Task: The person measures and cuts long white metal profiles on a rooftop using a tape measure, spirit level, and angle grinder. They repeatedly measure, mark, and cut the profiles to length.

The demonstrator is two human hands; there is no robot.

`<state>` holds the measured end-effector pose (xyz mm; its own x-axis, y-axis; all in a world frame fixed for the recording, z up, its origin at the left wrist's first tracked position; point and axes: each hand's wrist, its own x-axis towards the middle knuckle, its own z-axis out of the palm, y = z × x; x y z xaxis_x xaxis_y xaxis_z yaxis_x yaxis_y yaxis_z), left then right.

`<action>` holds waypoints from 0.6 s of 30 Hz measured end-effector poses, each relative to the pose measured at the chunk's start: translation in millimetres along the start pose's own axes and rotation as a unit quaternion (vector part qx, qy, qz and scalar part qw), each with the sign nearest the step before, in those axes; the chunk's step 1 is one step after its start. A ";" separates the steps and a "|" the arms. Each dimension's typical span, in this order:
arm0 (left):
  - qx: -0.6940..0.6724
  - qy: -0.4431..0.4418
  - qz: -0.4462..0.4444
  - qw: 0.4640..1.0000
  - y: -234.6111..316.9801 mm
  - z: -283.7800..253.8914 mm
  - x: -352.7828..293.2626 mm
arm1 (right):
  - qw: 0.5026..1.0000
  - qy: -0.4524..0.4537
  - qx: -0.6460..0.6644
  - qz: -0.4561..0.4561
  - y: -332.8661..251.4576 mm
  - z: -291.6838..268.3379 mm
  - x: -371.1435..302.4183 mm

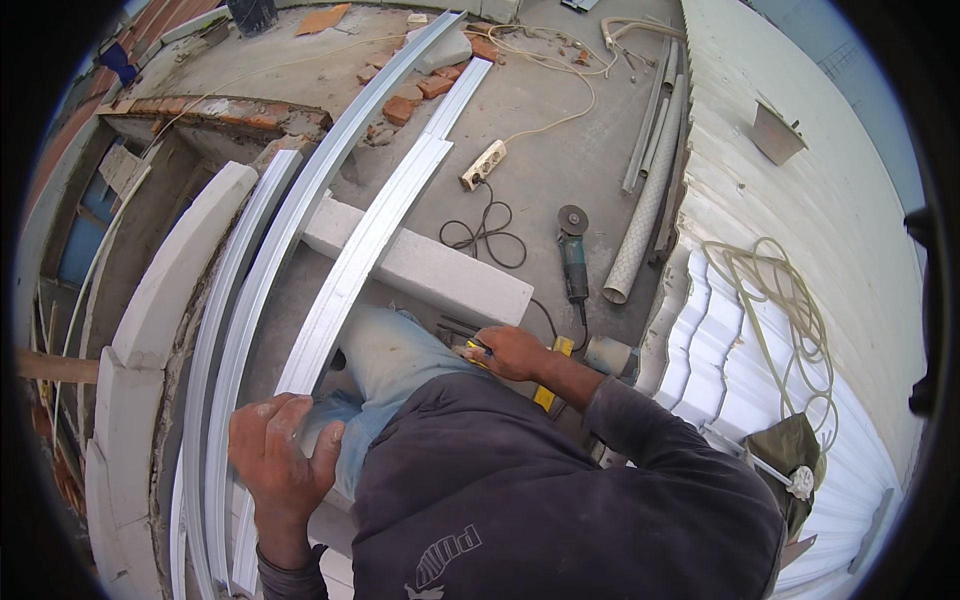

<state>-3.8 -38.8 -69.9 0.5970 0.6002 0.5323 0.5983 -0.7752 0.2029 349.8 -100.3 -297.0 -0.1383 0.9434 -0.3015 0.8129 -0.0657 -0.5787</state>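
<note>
My left hand [280,455] grips the near end of a long silver metal channel [360,250] that lies across a white block [440,270]. My right hand [510,352] is closed on a small yellow-and-blue tool [477,349] just beside the block's near edge. A yellow bar [552,372] shows behind my right wrist. My jeans-clad knee [395,355] rests between the two hands.
Two more metal channels [265,270] run parallel on the left beside a white block wall [170,290]. An angle grinder [574,262], a power strip [483,165], grey pipes [650,200], bricks [400,108], a coiled hose [785,300] and corrugated white sheeting [730,360] lie around.
</note>
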 end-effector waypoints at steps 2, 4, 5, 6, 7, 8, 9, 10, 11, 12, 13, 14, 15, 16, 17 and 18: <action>-0.014 0.004 -0.045 0.999 -5.9 8.1 -9.2 | 0.996 -0.045 -0.014 0.081 19.7 16.6 -8.8; -0.039 0.000 -0.105 0.994 -15.7 20.1 -23.4 | 0.981 -0.112 -0.030 0.153 46.5 39.3 -11.9; -0.056 -0.008 -0.143 0.988 -21.4 27.0 -32.7 | 0.969 -0.157 -0.035 0.185 60.1 56.2 -13.5; -0.080 -0.017 -0.186 0.979 -26.4 34.2 -44.1 | 0.955 -0.203 -0.044 0.213 73.6 76.0 -14.3; -0.085 -0.027 -0.216 0.972 -30.0 41.4 -57.2 | 0.948 -0.216 -0.031 0.230 86.8 96.9 -16.2; -0.095 -0.035 -0.251 0.963 -34.4 47.6 -71.0 | 0.939 -0.232 -0.028 0.252 99.2 116.9 -18.4; -0.107 -0.035 -0.291 0.950 -39.7 51.8 -85.2 | 0.948 -0.179 0.008 0.265 111.4 133.6 -23.0; -0.095 -0.047 -0.322 0.941 -42.8 54.5 -101.0 | 0.936 -0.145 0.035 0.318 123.2 147.4 -28.5; -0.097 -0.050 -0.353 0.929 -43.4 57.2 -117.4 | 0.905 -0.114 0.029 0.409 136.4 156.8 -31.0; -0.118 -0.037 -0.394 0.911 -43.4 60.6 -132.1 | 0.897 -0.076 0.010 0.435 149.5 161.7 -43.8; -0.109 -0.041 -0.419 0.901 -43.3 61.6 -146.1 | 0.833 0.030 0.043 0.551 157.1 169.6 -57.9; -0.106 -0.038 -0.441 0.891 -42.6 63.0 -158.5 | 0.787 0.047 0.111 0.606 164.9 176.7 -62.4; -0.105 -0.035 -0.463 0.879 -40.8 65.3 -169.4 | 0.734 0.074 0.172 0.653 171.9 180.9 -74.0; -0.106 -0.033 -0.492 0.863 -41.0 67.5 -178.0 | 0.787 0.044 0.091 0.608 173.5 189.1 -82.2; -0.102 -0.032 -0.485 0.868 -41.5 69.8 -184.8 | 0.815 0.022 0.003 0.579 176.1 192.7 -87.6; -0.102 -0.031 -0.491 0.865 -42.1 72.2 -189.8 | 0.822 0.032 0.026 0.568 177.8 194.0 -90.1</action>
<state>-103.7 -105.8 -238.8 -0.1136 0.9933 -0.0222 0.7301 0.0986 0.6762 397.0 -260.0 -519.8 0.7249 0.2784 -0.6300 0.3710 -0.9285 0.0166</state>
